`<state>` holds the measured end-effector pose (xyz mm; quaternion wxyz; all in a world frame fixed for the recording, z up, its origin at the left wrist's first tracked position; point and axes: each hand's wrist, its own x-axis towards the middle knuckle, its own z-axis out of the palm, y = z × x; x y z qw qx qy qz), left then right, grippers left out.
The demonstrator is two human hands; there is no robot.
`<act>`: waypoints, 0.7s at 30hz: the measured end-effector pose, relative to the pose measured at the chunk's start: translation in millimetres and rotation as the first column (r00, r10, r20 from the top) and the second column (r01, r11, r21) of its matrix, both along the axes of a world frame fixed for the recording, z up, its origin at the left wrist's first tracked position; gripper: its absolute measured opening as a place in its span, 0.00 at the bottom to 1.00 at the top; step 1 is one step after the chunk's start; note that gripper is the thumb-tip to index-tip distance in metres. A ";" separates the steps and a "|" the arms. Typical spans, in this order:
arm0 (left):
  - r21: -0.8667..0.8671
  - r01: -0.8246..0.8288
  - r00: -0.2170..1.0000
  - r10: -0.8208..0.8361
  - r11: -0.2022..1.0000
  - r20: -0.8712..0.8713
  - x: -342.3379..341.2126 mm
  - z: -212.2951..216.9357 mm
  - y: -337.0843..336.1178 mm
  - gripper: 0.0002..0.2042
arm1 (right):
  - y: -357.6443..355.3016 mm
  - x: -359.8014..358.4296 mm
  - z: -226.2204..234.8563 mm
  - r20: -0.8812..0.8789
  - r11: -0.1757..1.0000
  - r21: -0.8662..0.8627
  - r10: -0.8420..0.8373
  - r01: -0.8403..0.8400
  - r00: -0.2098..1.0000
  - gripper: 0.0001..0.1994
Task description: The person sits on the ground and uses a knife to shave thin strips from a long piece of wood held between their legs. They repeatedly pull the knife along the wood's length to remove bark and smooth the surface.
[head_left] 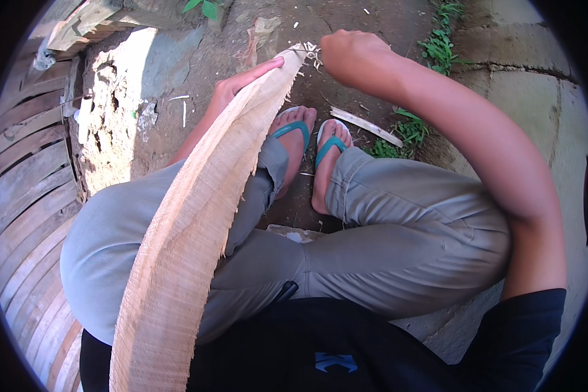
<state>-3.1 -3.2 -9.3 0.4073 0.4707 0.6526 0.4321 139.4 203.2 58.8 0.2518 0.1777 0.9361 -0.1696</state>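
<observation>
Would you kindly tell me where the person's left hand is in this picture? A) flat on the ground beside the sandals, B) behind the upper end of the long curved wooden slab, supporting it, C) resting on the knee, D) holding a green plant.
B: the left hand lies against the far side of the wooden slab near its upper tip, fingers stretched along it, while the right hand is closed in a fist at the frayed tip.

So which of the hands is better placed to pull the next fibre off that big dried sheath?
Probably the right hand: it is closed at the frayed tip of the sheath, on thin strands. The left hand lies against the sheath's far side, steadying it.
</observation>
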 end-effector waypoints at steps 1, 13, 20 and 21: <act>0.000 -0.002 1.000 0.002 1.000 0.008 1.2 0.1 0.8 0.23 | -0.7 0.4 -3.4 0.005 1.000 0.005 -0.001 0.001 1.000 0.14; -0.034 -0.004 0.998 0.006 0.999 0.055 -3.1 -1.3 0.7 0.24 | -4.1 2.9 -25.3 -0.040 0.999 0.050 0.011 -0.009 0.999 0.13; -0.035 0.058 0.998 -0.057 0.998 0.035 -1.4 -20.0 9.2 0.26 | -1.8 8.0 -40.9 0.017 0.997 0.044 -0.071 0.070 0.997 0.13; -0.043 0.044 0.999 -0.043 0.998 0.023 -2.5 -15.1 4.7 0.26 | -3.9 5.2 -36.2 0.017 0.998 0.036 -0.049 0.049 0.999 0.13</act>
